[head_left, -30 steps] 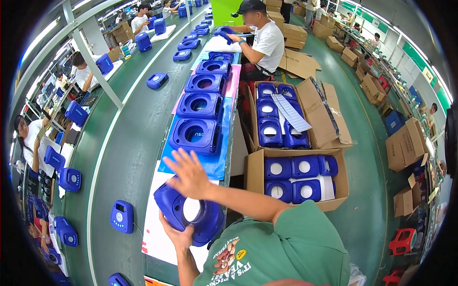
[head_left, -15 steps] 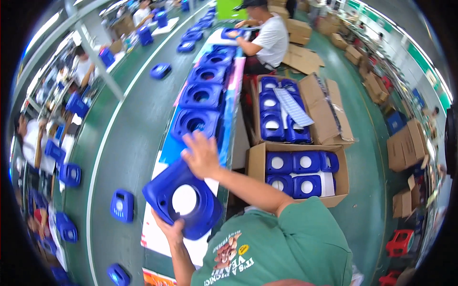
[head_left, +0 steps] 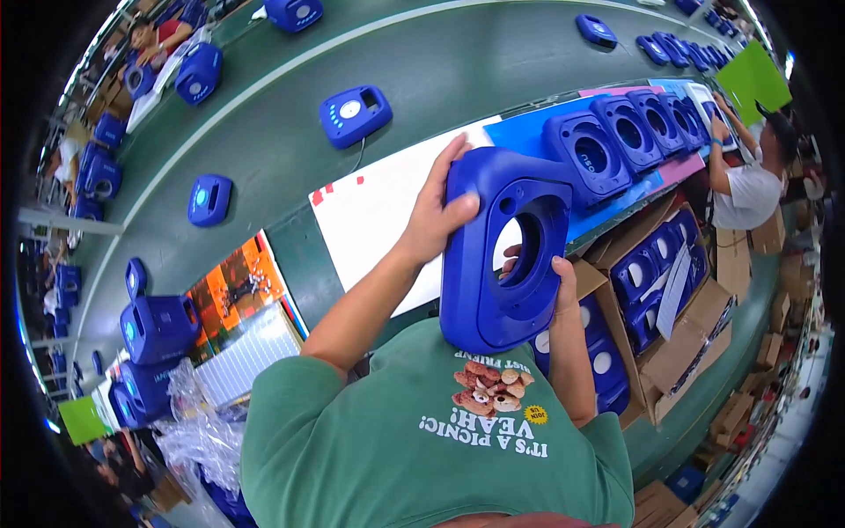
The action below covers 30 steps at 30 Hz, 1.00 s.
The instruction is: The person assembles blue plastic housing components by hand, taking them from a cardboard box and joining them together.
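A blue plastic housing [head_left: 468,295] with a large round opening is held up in front of my chest, tilted, above the edge of the workbench. My left hand [head_left: 433,216] grips its upper left side, thumb on the near face. At the opposite, right edge, my right hand [head_left: 566,290] is closed around the rim; some fingertips show through the round opening. Beyond it stands a row of similar blue housings [head_left: 588,157] on a blue sheet. A white sheet [head_left: 374,233] with small red marks lies on the bench behind my left forearm.
An open carton [head_left: 656,356] of blue housings stands to the right. A conveyor [head_left: 264,132] carries finished-looking blue units [head_left: 354,114]. On the left are an orange printed sheet [head_left: 238,286], stacked blue units [head_left: 158,330] and clear plastic wrap [head_left: 198,431]. A co-worker [head_left: 748,189] sits far right.
The view has swung round to the left. The housing has come off the bench area to my chest. My right hand, earlier spread at its top edge, now grips its right side.
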Each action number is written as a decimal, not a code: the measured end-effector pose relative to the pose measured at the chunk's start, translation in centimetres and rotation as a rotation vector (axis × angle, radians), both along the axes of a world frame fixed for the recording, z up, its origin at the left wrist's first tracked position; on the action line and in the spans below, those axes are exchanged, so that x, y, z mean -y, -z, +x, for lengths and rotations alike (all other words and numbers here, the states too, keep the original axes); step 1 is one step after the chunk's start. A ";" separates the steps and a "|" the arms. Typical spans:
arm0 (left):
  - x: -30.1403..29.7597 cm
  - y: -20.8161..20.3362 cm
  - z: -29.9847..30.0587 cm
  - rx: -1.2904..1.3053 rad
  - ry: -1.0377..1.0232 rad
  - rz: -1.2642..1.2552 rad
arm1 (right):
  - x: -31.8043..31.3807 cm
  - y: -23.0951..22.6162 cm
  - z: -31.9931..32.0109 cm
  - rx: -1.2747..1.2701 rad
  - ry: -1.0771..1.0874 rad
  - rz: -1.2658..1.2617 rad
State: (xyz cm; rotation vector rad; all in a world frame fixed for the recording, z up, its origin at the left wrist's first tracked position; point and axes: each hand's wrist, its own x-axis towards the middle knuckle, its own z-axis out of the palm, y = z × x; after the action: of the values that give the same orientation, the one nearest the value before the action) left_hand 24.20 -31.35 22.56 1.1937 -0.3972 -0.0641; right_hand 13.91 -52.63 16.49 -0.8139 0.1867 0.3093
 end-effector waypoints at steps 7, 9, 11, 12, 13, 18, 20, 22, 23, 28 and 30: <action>-1.4 1.2 2.4 -0.452 0.064 -0.156 | -0.6 -3.0 -0.1 0.157 0.117 -0.356; -0.8 1.1 2.1 -0.492 0.043 -0.235 | -1.0 -3.8 -0.3 0.177 0.136 -0.415; -0.8 1.2 1.8 -0.532 0.028 -0.317 | -1.3 -4.9 -0.4 0.188 0.159 -0.509; -1.1 1.3 1.7 -0.536 0.119 -0.413 | -1.5 -5.1 -0.4 0.185 0.158 -0.510; -1.4 1.4 1.5 -0.538 0.211 -0.509 | -1.6 -5.2 -0.5 0.210 0.166 -0.554; -2.0 2.2 0.9 -0.455 0.197 -0.341 | -2.3 -5.8 -0.6 0.240 0.165 -0.628; -1.8 2.4 0.6 -0.449 0.185 -0.361 | -2.5 -5.9 -0.6 0.285 0.203 -0.664; -1.9 2.7 0.4 -0.387 0.174 -0.282 | -2.9 -6.2 -0.5 0.292 0.211 -0.659; -2.0 2.8 0.2 -0.326 0.161 -0.203 | -3.0 -6.3 -0.5 0.298 0.216 -0.653; -2.3 4.0 0.0 -0.440 0.190 -0.272 | -1.9 -4.9 -1.0 0.342 0.221 -0.693; -2.3 4.0 0.6 -0.520 0.193 -0.305 | -1.2 -4.6 -0.9 0.313 0.233 -0.640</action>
State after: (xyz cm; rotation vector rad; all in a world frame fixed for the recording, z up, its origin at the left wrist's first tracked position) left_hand 24.81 -29.03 18.52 0.7957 -0.0565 -0.4565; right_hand 13.04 -51.39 21.13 -1.4462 0.0818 -0.1132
